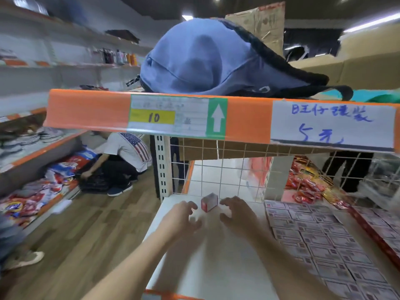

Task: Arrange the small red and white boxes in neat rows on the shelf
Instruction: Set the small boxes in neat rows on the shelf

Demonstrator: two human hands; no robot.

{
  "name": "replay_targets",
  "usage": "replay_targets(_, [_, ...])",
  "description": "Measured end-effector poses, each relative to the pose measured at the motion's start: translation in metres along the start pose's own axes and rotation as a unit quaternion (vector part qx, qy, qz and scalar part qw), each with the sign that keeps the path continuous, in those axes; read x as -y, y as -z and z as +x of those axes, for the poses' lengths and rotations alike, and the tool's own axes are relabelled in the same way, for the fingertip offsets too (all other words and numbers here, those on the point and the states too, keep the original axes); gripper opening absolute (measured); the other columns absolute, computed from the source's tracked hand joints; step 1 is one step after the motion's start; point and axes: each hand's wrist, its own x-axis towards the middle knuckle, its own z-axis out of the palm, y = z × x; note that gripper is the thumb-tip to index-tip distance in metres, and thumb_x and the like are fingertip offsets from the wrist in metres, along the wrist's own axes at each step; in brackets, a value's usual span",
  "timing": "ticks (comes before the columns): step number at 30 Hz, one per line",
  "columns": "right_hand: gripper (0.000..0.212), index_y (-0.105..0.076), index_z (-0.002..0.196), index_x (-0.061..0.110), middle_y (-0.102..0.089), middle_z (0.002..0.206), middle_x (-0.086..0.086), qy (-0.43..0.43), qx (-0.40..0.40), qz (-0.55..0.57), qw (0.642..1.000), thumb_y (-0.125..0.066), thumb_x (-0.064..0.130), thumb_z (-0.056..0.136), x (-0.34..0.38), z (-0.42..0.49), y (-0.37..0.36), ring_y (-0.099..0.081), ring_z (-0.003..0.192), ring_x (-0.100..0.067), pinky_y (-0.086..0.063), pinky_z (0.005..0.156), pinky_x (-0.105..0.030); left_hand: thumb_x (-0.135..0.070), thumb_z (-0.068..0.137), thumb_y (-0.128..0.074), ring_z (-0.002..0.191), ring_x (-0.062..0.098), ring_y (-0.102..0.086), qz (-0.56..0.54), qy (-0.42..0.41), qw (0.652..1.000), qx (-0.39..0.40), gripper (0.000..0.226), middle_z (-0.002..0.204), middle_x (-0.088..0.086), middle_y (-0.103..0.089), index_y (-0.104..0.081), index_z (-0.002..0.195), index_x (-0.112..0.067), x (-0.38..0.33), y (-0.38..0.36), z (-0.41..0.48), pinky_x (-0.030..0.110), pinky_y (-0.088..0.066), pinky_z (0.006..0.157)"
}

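Observation:
One small red and white box [209,202] stands alone near the back of the white shelf [227,267], just in front of the wire grid. My left hand [181,219] hovers to its left, fingers spread and curled, holding nothing. My right hand [238,215] is on its right side, also with parted fingers and nothing in it. Neither hand touches the box. Many more red and white boxes [320,241] lie flat in tight rows on the right part of the shelf.
An orange-edged upper shelf [151,113] with price labels hangs overhead, carrying a blue backpack [212,59]. A wire grid [227,169] backs the shelf. A person [125,161] crouches in the aisle at left, by shelves of packets. Red snack bags [307,185] lie behind the grid.

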Motion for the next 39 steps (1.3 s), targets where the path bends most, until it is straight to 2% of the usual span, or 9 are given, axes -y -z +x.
replay_targets(4, [0.062, -0.032, 0.145, 0.024, -0.038, 0.147, -0.001, -0.007, -0.015, 0.045, 0.999, -0.054, 0.023, 0.088, 0.013, 0.018, -0.012, -0.035, 0.135, -0.019, -0.034, 0.109, -0.033, -0.044, 0.084, -0.058, 0.106, 0.015, -0.059, -0.024, 0.011, 0.999, -0.032, 0.060, 0.123, -0.001, -0.058, -0.041, 0.137, -0.024, -0.009, -0.008, 0.015, 0.032, -0.050, 0.086])
replay_targets(7, [0.059, -0.034, 0.145, 0.022, -0.040, 0.148, -0.001, 0.004, 0.009, 0.062, 0.998, -0.053, 0.018, 0.089, 0.015, 0.026, -0.015, -0.037, 0.136, -0.020, -0.031, 0.111, -0.032, -0.043, 0.086, -0.056, 0.110, 0.016, -0.059, -0.036, -0.001, 0.998, -0.044, 0.054, 0.122, -0.001, -0.061, -0.043, 0.136, -0.028, -0.014, -0.012, 0.019, 0.034, -0.050, 0.087])
replay_targets(11, [0.023, -0.062, 0.108, 0.016, -0.065, 0.106, 0.004, 0.010, -0.045, 0.104, 0.994, -0.059, 0.017, 0.085, 0.008, 0.022, -0.017, -0.058, 0.100, -0.013, -0.045, 0.089, -0.026, -0.040, 0.084, -0.058, 0.095, 0.016, -0.063, -0.098, -0.017, 0.994, -0.051, 0.026, 0.100, -0.005, -0.066, -0.059, 0.109, -0.032, -0.015, -0.015, 0.022, 0.034, -0.053, 0.079])
replay_targets(14, [0.010, -0.055, 0.085, 0.019, -0.062, 0.083, 0.004, 0.005, -0.063, 0.092, 0.994, -0.064, 0.021, 0.081, -0.001, 0.017, -0.016, -0.057, 0.078, -0.014, -0.043, 0.069, -0.025, -0.034, 0.079, -0.061, 0.084, 0.010, -0.061, -0.129, -0.036, 0.989, -0.060, 0.005, 0.081, -0.011, -0.062, -0.060, 0.082, -0.030, -0.014, -0.020, 0.022, 0.032, -0.053, 0.076])
replay_targets(17, [0.033, -0.054, 0.112, 0.021, -0.059, 0.107, -0.001, -0.032, -0.022, 0.093, 0.995, -0.064, 0.022, 0.081, -0.003, 0.010, -0.014, -0.059, 0.089, -0.015, -0.044, 0.074, -0.022, -0.036, 0.076, -0.062, 0.095, 0.011, -0.059, -0.130, -0.019, 0.989, -0.062, 0.021, 0.098, -0.011, -0.059, -0.058, 0.097, -0.035, -0.012, -0.027, 0.023, 0.031, -0.051, 0.081])
replay_targets(21, [0.056, -0.042, 0.141, 0.019, -0.048, 0.141, -0.005, -0.014, 0.029, 0.042, 0.999, -0.056, 0.019, 0.086, -0.002, 0.011, -0.014, -0.048, 0.124, -0.026, -0.037, 0.104, -0.032, -0.042, 0.076, -0.056, 0.105, 0.019, -0.060, -0.090, 0.004, 0.996, -0.020, 0.058, 0.112, -0.003, -0.063, -0.047, 0.131, -0.030, -0.010, -0.032, 0.026, 0.037, -0.051, 0.089])
replay_targets(26, [0.047, -0.054, 0.129, 0.017, -0.061, 0.119, -0.007, 0.007, 0.043, 0.026, 0.999, -0.059, 0.017, 0.082, 0.003, 0.010, -0.007, -0.057, 0.108, -0.024, -0.041, 0.088, -0.028, -0.038, 0.067, -0.045, 0.079, 0.023, -0.060, -0.061, -0.024, 0.997, -0.031, 0.029, 0.083, -0.002, -0.063, -0.064, 0.087, -0.028, -0.014, -0.027, 0.022, 0.039, -0.055, 0.072])
replay_targets(33, [0.042, -0.062, 0.119, 0.021, -0.059, 0.110, -0.009, 0.032, 0.075, -0.003, 0.997, -0.070, 0.027, 0.078, 0.000, -0.009, 0.012, -0.056, 0.102, -0.023, -0.040, 0.083, -0.027, -0.024, 0.074, -0.064, 0.088, 0.014, -0.054, -0.076, -0.081, 0.994, 0.000, 0.025, 0.082, -0.014, -0.058, -0.069, 0.098, -0.029, -0.015, -0.018, 0.005, 0.029, -0.048, 0.078])
replay_targets(39, [0.014, -0.064, 0.086, 0.026, -0.058, 0.086, -0.002, 0.036, 0.033, 0.023, 0.999, -0.065, 0.027, 0.072, -0.013, -0.042, 0.046, -0.055, 0.083, -0.018, -0.038, 0.066, -0.027, -0.030, 0.071, -0.072, 0.092, 0.010, -0.052, -0.100, -0.134, 0.986, -0.010, 0.025, 0.082, -0.026, -0.058, -0.067, 0.096, -0.031, -0.049, -0.024, -0.009, 0.029, -0.046, 0.082])
